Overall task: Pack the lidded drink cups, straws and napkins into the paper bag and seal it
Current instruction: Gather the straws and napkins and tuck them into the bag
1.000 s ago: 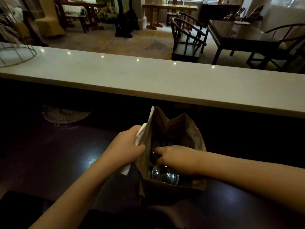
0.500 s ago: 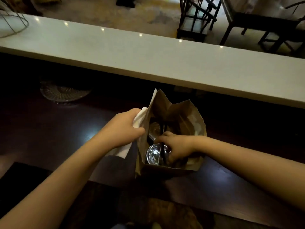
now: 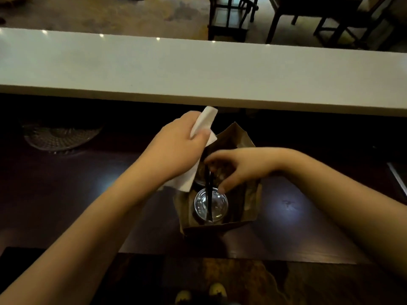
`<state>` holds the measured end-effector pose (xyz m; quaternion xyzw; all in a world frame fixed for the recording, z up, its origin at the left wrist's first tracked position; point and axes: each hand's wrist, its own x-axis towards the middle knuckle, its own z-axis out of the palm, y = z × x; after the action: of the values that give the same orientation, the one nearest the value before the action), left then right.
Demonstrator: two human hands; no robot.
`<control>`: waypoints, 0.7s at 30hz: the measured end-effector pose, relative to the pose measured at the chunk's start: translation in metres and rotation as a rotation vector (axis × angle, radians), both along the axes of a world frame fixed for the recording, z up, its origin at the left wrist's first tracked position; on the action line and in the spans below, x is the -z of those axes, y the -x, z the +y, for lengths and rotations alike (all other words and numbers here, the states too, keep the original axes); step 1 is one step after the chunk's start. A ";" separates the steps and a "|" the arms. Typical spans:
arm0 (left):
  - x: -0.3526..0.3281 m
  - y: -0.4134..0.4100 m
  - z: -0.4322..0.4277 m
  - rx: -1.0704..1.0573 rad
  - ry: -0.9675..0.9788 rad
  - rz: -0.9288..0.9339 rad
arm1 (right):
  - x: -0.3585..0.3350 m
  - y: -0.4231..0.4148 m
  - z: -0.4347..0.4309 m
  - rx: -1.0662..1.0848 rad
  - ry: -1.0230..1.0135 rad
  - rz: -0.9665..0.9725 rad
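Observation:
A brown paper bag (image 3: 246, 223) stands open on the dark counter. Inside it a clear lidded cup (image 3: 217, 204) sits at the near side, and a second cup behind it is mostly hidden by my hands. Black straws (image 3: 208, 194) lean across the near lid. My left hand (image 3: 176, 150) grips a white napkin (image 3: 204, 122) over the bag's left rim. My right hand (image 3: 240, 166) hovers over the bag's mouth, fingers curved down above the straws; whether it touches them I cannot tell.
A long white raised countertop (image 3: 198, 71) runs across behind the bag. A glass dish (image 3: 57, 137) sits on the dark counter at the left. Dark chairs and a table (image 3: 308, 14) stand beyond the white countertop.
My left hand has lifted the napkin up and over the bag's left rim. My right hand has risen out of the bag, leaving the straws across the lid. The camera has tilted down.

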<state>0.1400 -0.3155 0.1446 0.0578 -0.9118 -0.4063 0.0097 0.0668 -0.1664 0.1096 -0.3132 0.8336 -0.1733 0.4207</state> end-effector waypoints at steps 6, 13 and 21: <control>0.002 0.014 0.018 0.022 -0.495 -0.084 | -0.047 0.002 0.014 0.319 0.475 -0.335; 0.018 0.011 0.019 -0.072 -0.749 -0.077 | -0.034 -0.004 0.010 0.626 0.555 -0.052; 0.055 -0.027 -0.007 -0.200 0.201 -0.146 | -0.003 -0.017 -0.006 0.236 0.055 0.281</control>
<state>0.1667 -0.3227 0.0899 0.1765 -0.9358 -0.3050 -0.0105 0.0834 -0.1723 0.1129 -0.2460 0.9100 -0.1988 0.2682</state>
